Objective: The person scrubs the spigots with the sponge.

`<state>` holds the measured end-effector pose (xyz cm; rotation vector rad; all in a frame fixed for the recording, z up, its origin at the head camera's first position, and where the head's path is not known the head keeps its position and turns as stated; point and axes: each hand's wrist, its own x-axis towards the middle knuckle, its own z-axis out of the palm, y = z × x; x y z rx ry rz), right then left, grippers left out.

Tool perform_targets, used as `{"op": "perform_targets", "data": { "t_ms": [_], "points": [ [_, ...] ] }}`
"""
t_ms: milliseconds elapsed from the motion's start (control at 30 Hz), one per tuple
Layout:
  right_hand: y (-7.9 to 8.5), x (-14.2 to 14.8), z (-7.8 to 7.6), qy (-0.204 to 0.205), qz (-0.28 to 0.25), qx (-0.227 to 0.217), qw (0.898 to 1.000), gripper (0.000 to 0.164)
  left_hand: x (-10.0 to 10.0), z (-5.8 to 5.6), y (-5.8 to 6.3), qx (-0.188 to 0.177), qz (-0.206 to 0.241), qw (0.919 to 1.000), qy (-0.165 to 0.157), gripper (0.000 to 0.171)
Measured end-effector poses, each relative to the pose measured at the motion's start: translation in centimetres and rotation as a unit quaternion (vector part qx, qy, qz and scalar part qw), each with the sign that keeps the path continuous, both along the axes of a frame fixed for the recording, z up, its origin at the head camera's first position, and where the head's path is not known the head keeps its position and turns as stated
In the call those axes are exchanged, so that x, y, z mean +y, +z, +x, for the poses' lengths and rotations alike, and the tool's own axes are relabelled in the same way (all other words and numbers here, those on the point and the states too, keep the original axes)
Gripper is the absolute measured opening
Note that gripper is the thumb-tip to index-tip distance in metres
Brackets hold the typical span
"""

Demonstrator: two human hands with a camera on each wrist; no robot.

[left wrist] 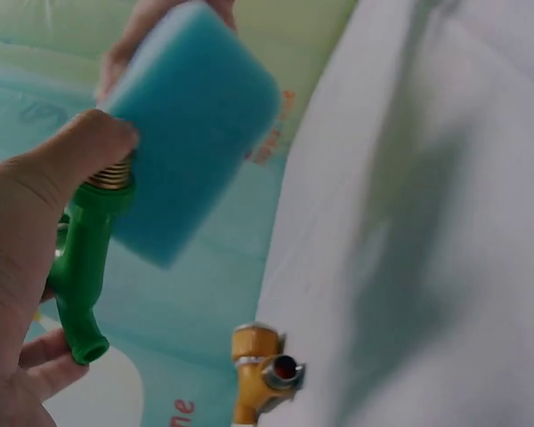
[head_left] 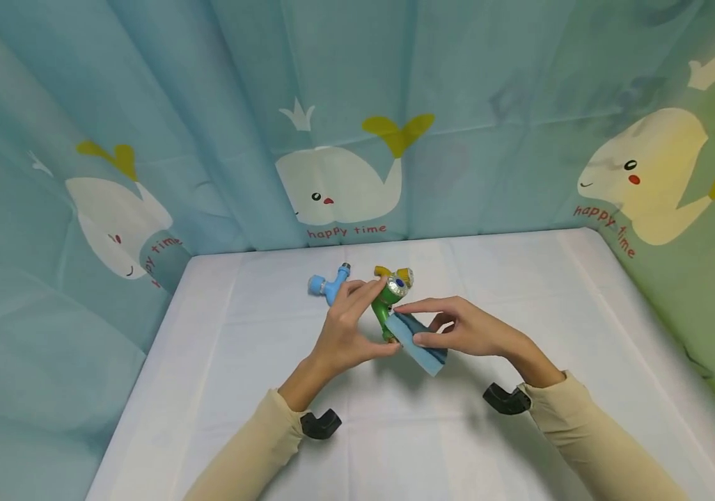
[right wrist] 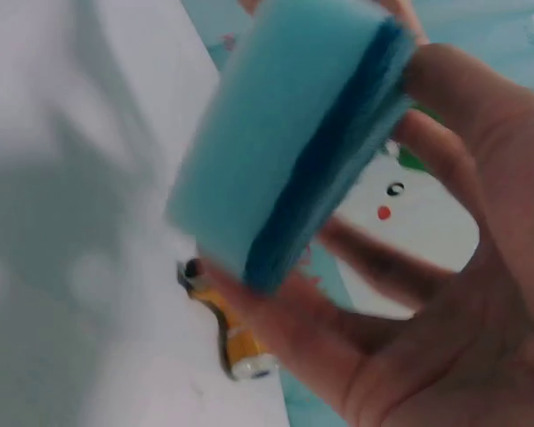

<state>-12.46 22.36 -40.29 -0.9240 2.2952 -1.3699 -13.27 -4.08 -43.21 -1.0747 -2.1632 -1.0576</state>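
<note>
My left hand holds a green faucet above the table, its thumb at the threaded brass end and its fingers at the knob and spout. In the left wrist view the faucet shows its spout pointing down. My right hand pinches a blue sponge against or very close to the faucet's side. The sponge has a light thick layer and a darker thin layer in the right wrist view; the thumb and fingers grip its edges.
A light blue faucet lies on the white table left of the hands. Behind the green one lies a yellow faucet. A curtain with whale prints hangs around the table's back and sides.
</note>
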Motion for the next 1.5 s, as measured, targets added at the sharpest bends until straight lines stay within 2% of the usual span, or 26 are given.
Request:
{"op": "perform_targets", "data": {
  "t_ms": [100, 200, 267, 333, 433, 533, 633, 733, 833, 933, 1033, 1167, 1333, 1400, 1500],
  "points": [
    [0.0, -0.1, 0.1, -0.02, -0.01, -0.001, 1.0, 0.049, -0.2, 0.0, -0.1, 0.006, 0.007, 1.0, 0.001, 0.104],
    [0.0, -0.6, 0.2, -0.013, -0.026, 0.008, 1.0, 0.048, -0.3, 0.0, -0.1, 0.004, 0.008, 1.0, 0.001, 0.102],
    [-0.1, -1.0, 0.1, -0.006, -0.028, 0.027, 0.999, 0.048, -0.4, 0.0, -0.1, 0.002, 0.007, 1.0, 0.0, 0.101],
    [-0.1, -1.2, 0.0, -0.017, -0.022, 0.054, 0.998, 0.045, -0.5, -0.1, -0.2, 0.005, 0.006, 1.0, 0.001, 0.102],
    [0.0, -1.3, -0.2, -0.036, -0.016, 0.062, 0.997, 0.042, -0.6, -0.2, -0.2, 0.011, 0.007, 0.9999, 0.001, 0.103],
    [0.3, -1.4, -0.4, -0.026, 0.002, 0.046, 0.999, 0.041, -0.7, -0.3, -0.2, 0.013, 0.006, 0.9999, -0.003, 0.104],
    [0.6, -1.2, -0.4, -0.012, 0.027, 0.05, 0.998, 0.04, -0.8, -0.3, -0.4, 0.01, 0.003, 0.9999, -0.003, 0.104],
    [0.5, -1.2, -0.4, -0.035, 0.033, 0.043, 0.998, 0.04, -0.8, -0.1, -0.7, 0.007, 0.003, 1.0, 0.002, 0.104],
    [0.0, -1.8, -0.3, -0.054, 0.021, 0.011, 0.998, 0.041, -0.9, 0.0, -0.9, 0.005, 0.002, 1.0, 0.006, 0.103],
    [-0.5, -2.0, 0.0, -0.04, 0.029, -0.011, 0.999, 0.043, -1.0, 0.1, -1.3, 0.012, -0.013, 0.9998, 0.006, 0.104],
    [-0.6, -1.5, 0.2, -0.033, 0.036, 0.003, 0.999, 0.041, -1.0, 0.1, -1.7, 0.02, -0.025, 0.9995, 0.004, 0.104],
    [-0.8, -1.3, 0.2, -0.054, 0.035, 0.012, 0.998, 0.041, -0.9, 0.0, -1.7, 0.021, -0.026, 0.9994, -0.001, 0.104],
    [-1.5, -1.4, 0.2, -0.03, 0.029, -0.001, 0.999, 0.042, -1.2, -0.2, -1.4, 0.024, -0.039, 0.999, 0.004, 0.104],
    [-1.6, -1.2, 0.2, -0.038, 0.025, -0.007, 0.999, 0.041, -1.3, -0.4, -1.4, 0.022, -0.042, 0.9988, 0.012, 0.102],
    [-1.8, -1.4, 0.2, -0.072, 0.016, -0.015, 0.997, 0.04, -1.2, -0.5, -1.3, 0.011, -0.041, 0.999, 0.013, 0.101]
  ]
}}
